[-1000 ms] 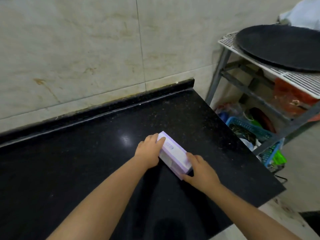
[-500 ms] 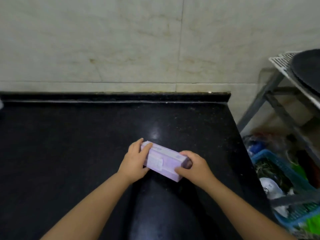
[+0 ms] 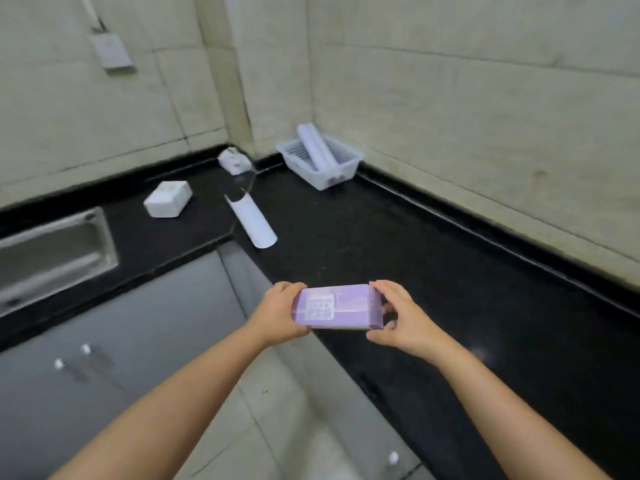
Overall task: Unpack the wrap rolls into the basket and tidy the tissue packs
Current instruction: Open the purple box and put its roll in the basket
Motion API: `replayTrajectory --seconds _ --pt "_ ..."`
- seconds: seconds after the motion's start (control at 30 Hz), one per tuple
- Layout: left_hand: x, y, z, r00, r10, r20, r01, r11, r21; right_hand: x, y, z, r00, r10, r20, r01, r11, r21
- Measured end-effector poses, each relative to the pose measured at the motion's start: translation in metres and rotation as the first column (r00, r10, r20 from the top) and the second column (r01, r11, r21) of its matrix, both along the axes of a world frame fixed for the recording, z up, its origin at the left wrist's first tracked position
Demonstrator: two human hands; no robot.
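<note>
Box (image 3: 337, 307) is now off the counter (image 3: 433, 271): a second ago it lay flat on the black top under both hands, now it is lifted and held level in the air over the counter's front edge, label side up. View has also swung from the right end of the counter to the corner, so the basket (image 3: 320, 161) is in sight at the back, against the wall, with rolls (image 3: 317, 147) already leaning in it. Likely means the box is being carried toward the basket to be opened, so unpacking is partly done. One loose roll (image 3: 251, 220) lies on the counter well short of the basket; two tissue packs (image 3: 168, 199) sit apart near the back left, one near the sink (image 3: 52, 247), not yet tidied. Left hand (image 3: 277, 315) cups the box's left end, fingers wrapped behind it, thumb on the near side. Right hand (image 3: 403, 320) pinches the right end, fingers above and thumb below at the end flap, maybe starting to open it. Both forearms reach forward, wrists about level.
</note>
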State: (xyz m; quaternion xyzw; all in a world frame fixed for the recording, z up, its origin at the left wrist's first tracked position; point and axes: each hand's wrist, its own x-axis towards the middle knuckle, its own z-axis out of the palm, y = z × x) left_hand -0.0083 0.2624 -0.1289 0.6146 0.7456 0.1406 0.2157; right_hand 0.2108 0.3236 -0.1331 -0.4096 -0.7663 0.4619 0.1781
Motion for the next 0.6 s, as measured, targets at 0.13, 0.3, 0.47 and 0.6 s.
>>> replayTrajectory --seconds 0.13,0.3,0.47,0.6 --pt "-0.107 -0.034 0.026 0.997 0.074 0.017 -0.074 0.997 0.019 -0.121 -0.002 0.020 0.997 0.072 -0.040 -0.069 0.994 0.088" --pt "-0.219 -0.057 0.042 0.953 0.281 0.113 -0.297 0.940 0.169 -0.247 -0.004 0.036 0.983 0.002 -0.185 0.004 0.999 0.032" --pt "-0.278 -0.035 0.030 0.948 0.298 0.108 -0.317 0.912 0.262 -0.315 0.011 0.034 0.956 -0.133 -0.261 0.098 0.985 -0.143" --pt "-0.302 0.009 0.010 0.969 0.231 -0.087 -0.203 0.947 0.247 -0.346 0.053 0.037 0.925 -0.264 -0.272 0.145 0.910 -0.389"
